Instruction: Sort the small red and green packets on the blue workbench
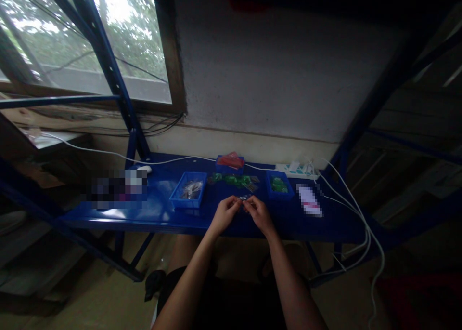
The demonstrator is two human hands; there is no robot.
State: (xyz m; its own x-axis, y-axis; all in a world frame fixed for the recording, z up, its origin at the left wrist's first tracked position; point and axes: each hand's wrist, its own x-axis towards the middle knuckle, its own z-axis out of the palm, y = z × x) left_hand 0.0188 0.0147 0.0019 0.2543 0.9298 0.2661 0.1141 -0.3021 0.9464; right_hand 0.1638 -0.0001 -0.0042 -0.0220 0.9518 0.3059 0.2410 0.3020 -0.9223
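Observation:
My left hand [227, 211] and my right hand [259, 213] meet over the front of the blue table [144, 214], fingertips pinched close together. Between them is a small shiny packet [244, 197], seemingly clear plastic; its contents are too small to make out. Just beyond the hands lies a row of green and clear packets [234, 179]. A blue tray [186, 204] to the left holds small clear packets with pale or metallic contents. On the right, another blue tray [281, 194] contains green pieces.
At the back a blue tray [219, 164] holds red plastic packets [231, 160]. A white power strip [298, 172] with cables [355, 207] lies back right, near a blurred phone-like object [309, 201]. Blurred items [117, 189] sit at left. Blue rack posts [108, 60] flank the table.

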